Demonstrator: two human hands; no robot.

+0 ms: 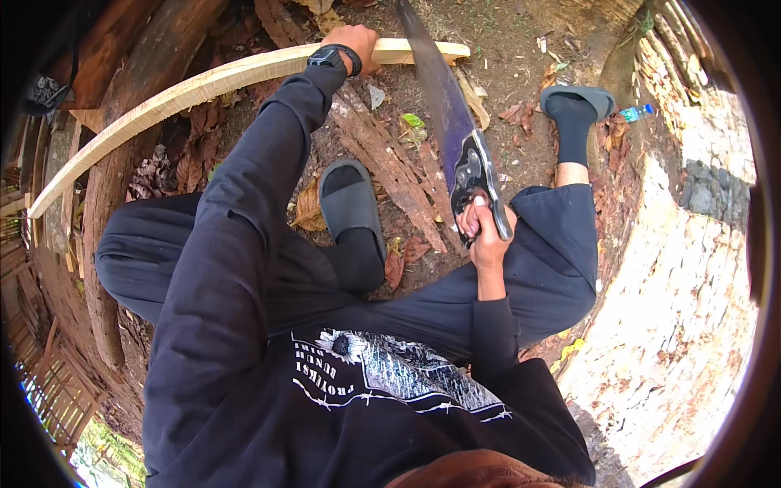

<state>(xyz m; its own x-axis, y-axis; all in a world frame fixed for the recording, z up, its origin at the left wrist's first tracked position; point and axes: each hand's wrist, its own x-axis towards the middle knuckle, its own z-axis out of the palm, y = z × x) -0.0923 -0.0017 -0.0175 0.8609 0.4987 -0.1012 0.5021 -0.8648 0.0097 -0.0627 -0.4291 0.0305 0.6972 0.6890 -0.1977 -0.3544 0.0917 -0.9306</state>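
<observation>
The plank (203, 84) spans left to far centre, clasped by the left grip (351, 49). The right grip (488, 228) is clenched on the saw (452, 114), whose blade crosses the plank. One-handed restraint could let the plank roll, skidding the blade leftward. Log (102, 285) left; bark (378, 150) central, possibly obstructing; bottle (637, 113) right.

Saw (446, 102): far end blurred, cut by top edge

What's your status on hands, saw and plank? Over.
Left hand holding pale wooden plank. Right hand gripping handsaw, crossing near plank's right end; contact unclear. Bark pieces lying nearby.
</observation>
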